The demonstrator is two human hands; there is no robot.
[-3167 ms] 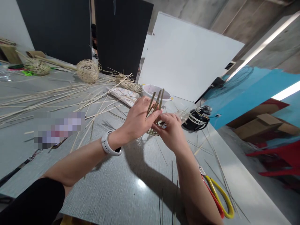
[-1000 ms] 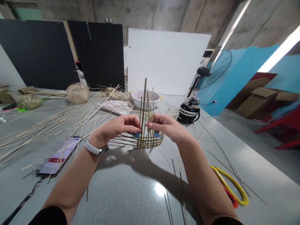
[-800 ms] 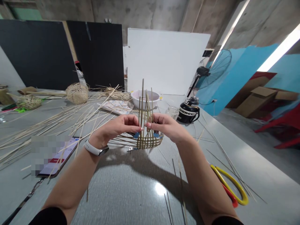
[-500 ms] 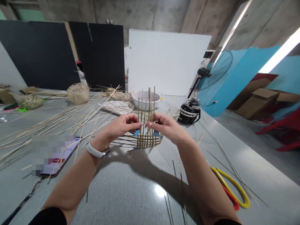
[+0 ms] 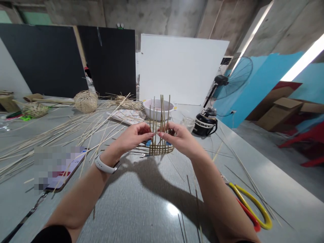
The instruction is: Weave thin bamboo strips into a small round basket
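A small, partly woven basket of thin greenish-brown strips [image 5: 161, 149] stands on the grey table in front of me. Several of its strips rise upright between my hands, and others stick out to the left. My left hand [image 5: 138, 135] pinches strips at the left of the uprights, thumb against the fingers. On the other side, my right hand [image 5: 178, 137] pinches strips near the right uprights, its thumb tip close to the left one. Blue clips [image 5: 148, 143] show under both hands. The fingers behind the weave are partly hidden.
Loose pale strips [image 5: 63, 133] cover the left of the table, with a phone [image 5: 67, 168] there. Scissors with yellow and red handles [image 5: 253, 206] lie beside my right forearm. Behind the basket stand a white bowl [image 5: 158, 113], a glass jar [image 5: 187, 123] and a black jug [image 5: 204, 123].
The woven basket's near side has tipped, so its grid looks flatter and its uprights lean slightly right. Both hands keep their pinch in nearly the same place.
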